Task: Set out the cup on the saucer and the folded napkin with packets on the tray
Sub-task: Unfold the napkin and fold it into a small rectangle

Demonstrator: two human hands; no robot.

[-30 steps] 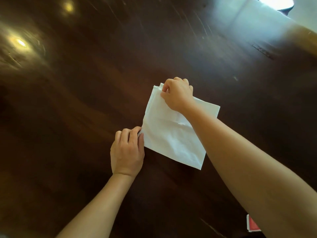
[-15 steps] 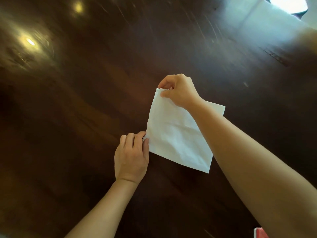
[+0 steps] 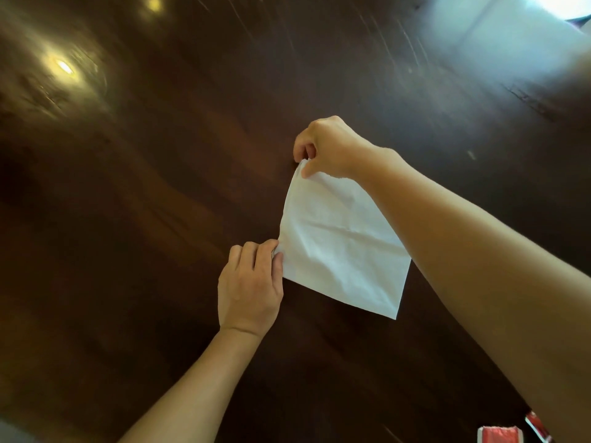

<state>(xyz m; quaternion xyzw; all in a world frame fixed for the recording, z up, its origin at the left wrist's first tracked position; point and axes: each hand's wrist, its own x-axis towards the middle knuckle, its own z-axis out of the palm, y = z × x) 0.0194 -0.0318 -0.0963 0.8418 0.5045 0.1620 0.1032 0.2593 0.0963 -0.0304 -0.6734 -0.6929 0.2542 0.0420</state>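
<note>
A white paper napkin lies folded on the dark wooden table, with creases across its middle. My left hand pinches the napkin's near left corner between thumb and fingers. My right hand pinches its far corner and holds that corner raised off the table. My right forearm hides the napkin's right edge. Red and white packets show at the bottom right edge. No cup, saucer or tray is in view.
The table fills the view and shows lamp reflections at the upper left. A bright white glare sits at the top right corner.
My right hand went from pressing on the napkin's far corner to pinching it and lifting it. My left hand has kept its grip. The view has shifted slightly, bringing more of the packets in.
</note>
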